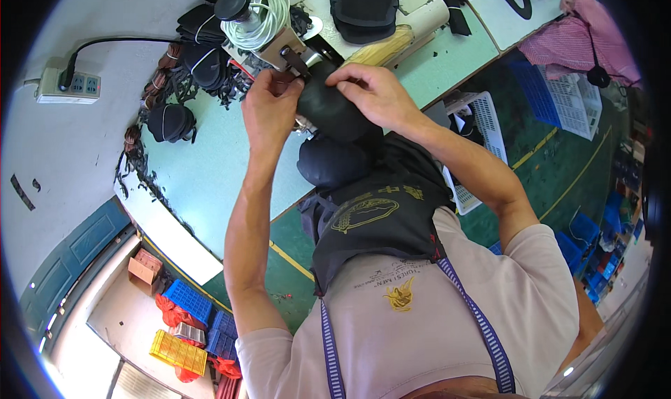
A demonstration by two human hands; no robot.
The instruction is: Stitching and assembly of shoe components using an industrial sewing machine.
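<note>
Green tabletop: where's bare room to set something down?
Tabletop: bare between tied black bundle and left forearm; narrower, mostly bare strip between yellow cover and front edge. Crowded: around left hand, right hand, black piece; black scraps line the left edge.

Left fingers and right fingers hold black material beside a sewing machine.

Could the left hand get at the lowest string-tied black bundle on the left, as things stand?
Likely yes: mostly bare tabletop lies between the left hand and the black bundle. That hand, though, is at the edge of the black piece and would have to leave it.
</note>
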